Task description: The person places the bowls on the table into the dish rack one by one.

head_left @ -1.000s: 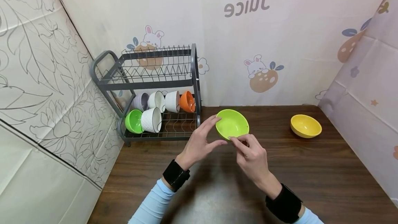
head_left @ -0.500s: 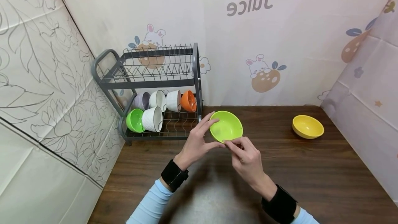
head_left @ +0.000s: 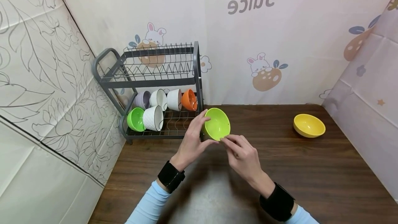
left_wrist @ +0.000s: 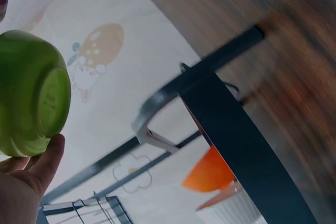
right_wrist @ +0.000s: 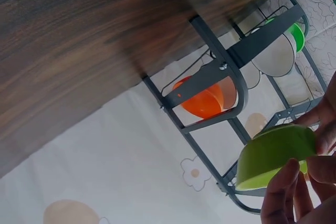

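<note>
A lime-green bowl [head_left: 218, 124] is held tilted above the table, its inside facing the head camera. My left hand [head_left: 193, 140] grips its left side, fingers at the rim and thumb below. With thumb and fingertips, my right hand [head_left: 244, 158] pinches the lower rim. In the left wrist view the bowl's round foot [left_wrist: 54, 102] shows, with left fingers beneath it. The right wrist view has the bowl [right_wrist: 273, 153] between both hands. Just left of the bowl stands the dark dish rack [head_left: 199, 75].
On the rack's lower shelf sit a bright green bowl [head_left: 135, 119], a white textured bowl [head_left: 151, 118], an orange bowl [head_left: 188, 100], a purple bowl [head_left: 143, 100] and two more white ones. A yellow bowl [head_left: 308, 126] rests on the wooden table [head_left: 295, 168] at right.
Both hands have moved left with the lime-green bowl, bringing it close to the rack's right side. The bowl has turned more upright. The yellow bowl stays in place.
</note>
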`<state>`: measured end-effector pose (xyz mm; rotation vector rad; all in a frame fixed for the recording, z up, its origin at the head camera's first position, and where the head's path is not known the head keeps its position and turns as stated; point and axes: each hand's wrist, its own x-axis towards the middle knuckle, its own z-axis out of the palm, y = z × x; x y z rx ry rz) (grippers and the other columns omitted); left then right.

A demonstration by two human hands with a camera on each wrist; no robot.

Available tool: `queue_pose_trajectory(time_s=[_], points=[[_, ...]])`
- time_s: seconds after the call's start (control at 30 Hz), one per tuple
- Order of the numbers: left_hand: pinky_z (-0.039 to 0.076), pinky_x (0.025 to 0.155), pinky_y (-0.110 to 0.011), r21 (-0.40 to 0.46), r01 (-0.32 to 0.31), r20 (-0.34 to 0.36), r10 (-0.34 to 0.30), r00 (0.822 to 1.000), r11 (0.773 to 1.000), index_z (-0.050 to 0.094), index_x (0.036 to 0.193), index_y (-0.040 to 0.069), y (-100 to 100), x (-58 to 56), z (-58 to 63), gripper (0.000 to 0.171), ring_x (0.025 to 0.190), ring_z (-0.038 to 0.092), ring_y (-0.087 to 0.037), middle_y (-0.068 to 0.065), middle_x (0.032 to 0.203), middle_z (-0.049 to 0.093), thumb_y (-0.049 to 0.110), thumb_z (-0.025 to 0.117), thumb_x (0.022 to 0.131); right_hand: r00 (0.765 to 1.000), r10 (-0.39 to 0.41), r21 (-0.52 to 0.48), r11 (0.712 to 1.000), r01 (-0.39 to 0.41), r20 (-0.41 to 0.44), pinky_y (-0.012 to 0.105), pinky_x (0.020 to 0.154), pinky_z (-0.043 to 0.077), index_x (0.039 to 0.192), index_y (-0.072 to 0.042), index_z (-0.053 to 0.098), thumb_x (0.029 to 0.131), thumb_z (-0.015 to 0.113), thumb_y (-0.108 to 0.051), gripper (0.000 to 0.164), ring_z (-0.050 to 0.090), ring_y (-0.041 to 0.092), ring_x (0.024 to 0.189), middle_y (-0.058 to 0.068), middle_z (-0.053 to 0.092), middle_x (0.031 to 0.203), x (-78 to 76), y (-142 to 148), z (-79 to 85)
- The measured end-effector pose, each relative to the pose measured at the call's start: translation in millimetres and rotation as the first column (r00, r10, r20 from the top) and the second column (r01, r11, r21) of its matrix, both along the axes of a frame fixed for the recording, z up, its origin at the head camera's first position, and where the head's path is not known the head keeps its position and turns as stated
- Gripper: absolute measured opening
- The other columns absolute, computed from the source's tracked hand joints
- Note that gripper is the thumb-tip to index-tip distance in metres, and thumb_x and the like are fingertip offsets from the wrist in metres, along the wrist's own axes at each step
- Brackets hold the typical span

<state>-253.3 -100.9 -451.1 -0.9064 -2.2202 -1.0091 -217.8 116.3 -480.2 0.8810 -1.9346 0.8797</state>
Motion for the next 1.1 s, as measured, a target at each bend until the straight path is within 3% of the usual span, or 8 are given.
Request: queue_pose_trajectory(time_s=[0.13, 0.57, 0.93, 1.1], points=[[0.034, 0.122, -0.042, -0.020, -0.035, -0.024, 0.035, 0.999, 0.999, 0.053, 0.139, 0.001, -8, -0.7, -0.4, 0.081, 0.151, 0.037, -0.028, -0.015, 0.165, 0.039, 0.017, 0.098, 0.073, 0.998, -0.024, 0.023, 0.999, 0.023, 0.050, 0.025, 0.059, 0.044, 0.114, -0.003, 0.079, 0.085, 0.076, 0.008, 0.032, 0.058, 0.019, 0.082, 0.008, 0.071, 0.109, 0.4, 4, -1.5], [0.038, 0.119, -0.046, -0.085, -0.145, -0.039, 0.142, 0.989, 0.986, 0.052, 0.140, 0.002, -32, 0.2, -5.0, 0.080, 0.151, 0.033, -0.031, -0.015, 0.166, 0.037, 0.003, 0.096, 0.074, 0.994, -0.069, 0.020, 0.998, 0.068, 0.086, 0.025, 0.060, 0.044, 0.114, -0.005, 0.080, 0.089, 0.071, 0.007, 0.029, 0.062, 0.020, 0.089, 0.007, 0.072, 0.112, -0.6, 9, -2.7], [0.035, 0.121, -0.047, -0.172, -0.250, -0.163, 0.223, 0.961, 0.953, 0.053, 0.138, 0.000, -59, -3.7, -6.7, 0.086, 0.148, 0.037, -0.039, -0.020, 0.164, 0.039, 0.001, 0.100, 0.066, 0.991, -0.080, 0.042, 0.996, 0.076, 0.105, 0.026, 0.060, 0.045, 0.114, -0.003, 0.079, 0.091, 0.068, 0.006, 0.028, 0.065, 0.022, 0.093, 0.009, 0.074, 0.119, 1.6, 9, 1.1], [0.035, 0.121, -0.048, -0.189, -0.284, -0.154, 0.257, 0.954, 0.940, 0.053, 0.137, -0.002, -74, -6.7, -7.3, 0.086, 0.147, 0.037, -0.040, -0.021, 0.163, 0.039, -0.003, 0.100, 0.064, 0.990, -0.083, 0.050, 0.996, 0.077, 0.113, 0.028, 0.061, 0.048, 0.115, -0.003, 0.079, 0.091, 0.068, 0.005, 0.027, 0.066, 0.023, 0.094, 0.010, 0.074, 0.120, 3.5, 9, 1.2]])
